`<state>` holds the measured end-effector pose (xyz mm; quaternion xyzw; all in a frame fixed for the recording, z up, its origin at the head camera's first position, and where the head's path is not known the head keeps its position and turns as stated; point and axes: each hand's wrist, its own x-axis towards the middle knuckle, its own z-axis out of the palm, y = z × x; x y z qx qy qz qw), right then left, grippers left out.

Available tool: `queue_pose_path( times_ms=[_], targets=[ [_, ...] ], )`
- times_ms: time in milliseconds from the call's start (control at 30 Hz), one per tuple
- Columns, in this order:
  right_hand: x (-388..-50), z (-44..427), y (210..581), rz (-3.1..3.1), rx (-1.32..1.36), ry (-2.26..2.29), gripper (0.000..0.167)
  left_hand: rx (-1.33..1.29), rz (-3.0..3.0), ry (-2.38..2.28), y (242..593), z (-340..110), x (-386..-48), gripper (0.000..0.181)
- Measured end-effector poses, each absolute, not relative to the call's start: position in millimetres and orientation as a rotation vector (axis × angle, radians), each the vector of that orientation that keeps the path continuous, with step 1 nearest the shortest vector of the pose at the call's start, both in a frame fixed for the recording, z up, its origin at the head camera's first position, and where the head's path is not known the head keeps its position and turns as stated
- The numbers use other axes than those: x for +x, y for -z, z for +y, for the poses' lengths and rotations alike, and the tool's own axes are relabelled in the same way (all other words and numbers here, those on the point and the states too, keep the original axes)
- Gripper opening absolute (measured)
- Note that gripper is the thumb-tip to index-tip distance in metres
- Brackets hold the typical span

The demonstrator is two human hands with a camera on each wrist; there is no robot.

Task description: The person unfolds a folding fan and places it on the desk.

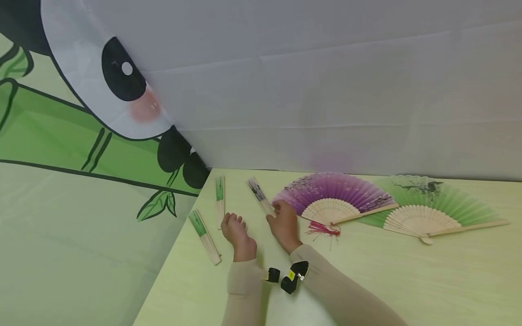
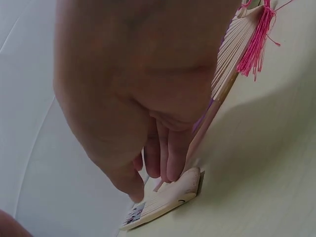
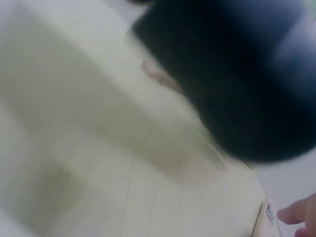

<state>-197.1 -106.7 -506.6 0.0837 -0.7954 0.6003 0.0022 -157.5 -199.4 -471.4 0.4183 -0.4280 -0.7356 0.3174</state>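
Observation:
My right hand (image 1: pixel 284 226) pinches the lower end of a folded hand fan (image 1: pixel 256 189) with a dark floral leaf and pale ribs. The left wrist view shows the right hand (image 2: pixel 143 84) large, its digits bent down onto this folded fan (image 2: pixel 168 197), which lies on the table. To its left, my left hand (image 1: pixel 239 235) has loosely curled fingers and holds nothing. Just beside it lies a folded green fan (image 1: pixel 220 190), its lower end partly behind the fingers. A second folded green fan (image 1: pixel 205 237) lies slanted farther left.
An open purple fan (image 1: pixel 342 192) with a pink tassel (image 1: pixel 324 228) lies right of my right hand, overlapping an open green fan (image 1: pixel 444 199). A white wall (image 1: pixel 326 90) rises behind the table (image 1: pixel 367 280). A black wrist camera (image 3: pixel 237 74) blocks much of the right wrist view.

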Motion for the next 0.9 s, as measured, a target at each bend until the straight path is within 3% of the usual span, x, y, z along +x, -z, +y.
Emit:
queue_pose_path(
  times_ms=[400, 633, 900],
  targets=[
    [-194, -113, 517, -2.527, 0.582, -1.409, 0.039, 1.085, -1.211, 1.958, 475, -196, -156, 0.046],
    [-196, -110, 515, -2.573, 0.539, -1.529, 0.041, 1.049, -1.314, 1.999, 480, -190, -159, 0.049],
    [-193, -100, 509, -2.591, 0.359, -1.737, 0.032, 1.041, -1.400, 2.035, 478, -184, -158, 0.052]
  ],
)
